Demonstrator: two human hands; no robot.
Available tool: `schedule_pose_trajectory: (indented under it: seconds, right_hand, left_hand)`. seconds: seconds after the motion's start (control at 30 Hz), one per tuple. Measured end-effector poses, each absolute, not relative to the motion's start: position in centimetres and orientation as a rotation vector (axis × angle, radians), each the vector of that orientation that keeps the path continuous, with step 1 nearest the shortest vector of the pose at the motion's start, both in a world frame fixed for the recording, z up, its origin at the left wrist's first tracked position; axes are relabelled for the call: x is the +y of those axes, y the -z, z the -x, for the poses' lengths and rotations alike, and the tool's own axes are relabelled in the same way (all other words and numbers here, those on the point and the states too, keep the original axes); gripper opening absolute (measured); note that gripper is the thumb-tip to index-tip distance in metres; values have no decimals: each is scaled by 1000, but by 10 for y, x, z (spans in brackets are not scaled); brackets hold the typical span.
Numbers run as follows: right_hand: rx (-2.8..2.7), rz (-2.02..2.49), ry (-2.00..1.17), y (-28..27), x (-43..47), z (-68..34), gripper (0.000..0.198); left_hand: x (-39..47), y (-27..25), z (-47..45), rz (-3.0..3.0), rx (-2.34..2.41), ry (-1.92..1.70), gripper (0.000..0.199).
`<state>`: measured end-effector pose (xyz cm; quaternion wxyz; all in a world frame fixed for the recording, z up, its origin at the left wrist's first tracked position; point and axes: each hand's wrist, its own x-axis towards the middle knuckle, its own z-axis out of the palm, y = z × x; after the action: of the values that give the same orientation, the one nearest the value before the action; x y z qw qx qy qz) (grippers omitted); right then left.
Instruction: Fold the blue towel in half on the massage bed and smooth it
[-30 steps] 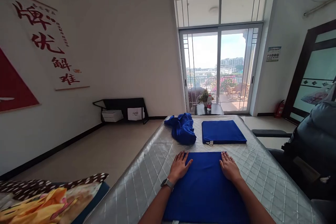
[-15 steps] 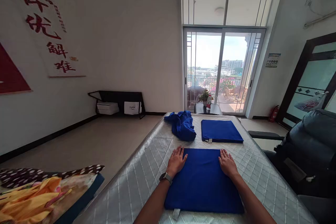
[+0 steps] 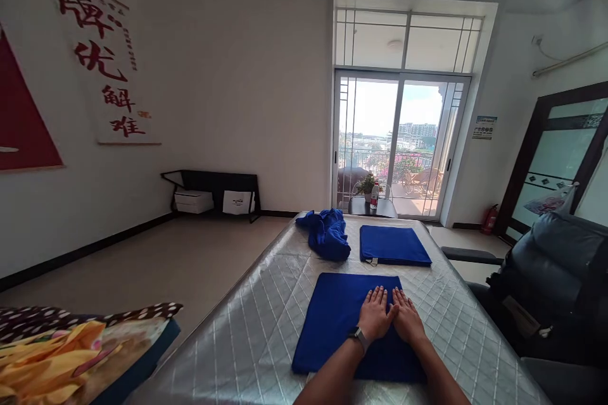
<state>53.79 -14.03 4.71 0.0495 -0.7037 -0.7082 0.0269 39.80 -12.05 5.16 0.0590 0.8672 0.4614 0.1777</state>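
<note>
A blue cloth folded into a flat rectangle (image 3: 327, 323) lies on the silver quilted mattress (image 3: 247, 323) in front of me. My left hand (image 3: 377, 315), with a watch at its wrist, rests flat on the right half of this cloth, fingers stretched out. Close beside it, thumbs meeting, my right hand (image 3: 407, 318) lies flat on the cloth near its right edge. Beyond them sits a second folded blue cloth (image 3: 394, 245) with a small pale tag at its near edge. To its left is a crumpled blue cloth (image 3: 327, 235).
Patterned bedding (image 3: 90, 348) is at the lower left. A dark armchair (image 3: 555, 278) stands along the right side. Past the far end of the mattress, a small table (image 3: 358, 205) holds a plant and a bottle (image 3: 375, 195). A black rack (image 3: 216, 180) with white boxes stands by the wall.
My left hand has moved right from the cloth's left edge to beside my right hand. The right hand has shifted slightly inward and nearer. The view has tilted up a little.
</note>
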Motion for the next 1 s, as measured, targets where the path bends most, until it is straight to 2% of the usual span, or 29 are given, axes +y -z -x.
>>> schedule_pose_trajectory:
  seconds: [0.13,0.4,0.6,0.77,1.0]
  right_hand:
    - [-2134,2137,-77,-49,-140,-536,65]
    - [-2073,2130,-132,-50,-143,-533,66]
    - [-2069,2154,-133,-52,-144,-532,67]
    - [-2079,2152,-133,-62,-128,-534,66]
    - [-2080,2148,-116,-71,-96,-535,65]
  left_hand:
    - [-123,-50,-366,-2560,1527,-468,77]
    - [-132,-60,-241,-2399,1913,-288,91]
    - [-131,-49,-186,-2309,1989,-264,86]
    - [-119,-59,-202,-2343,1999,-370,83]
    - [-92,-72,-331,-2706,1391,-581,67]
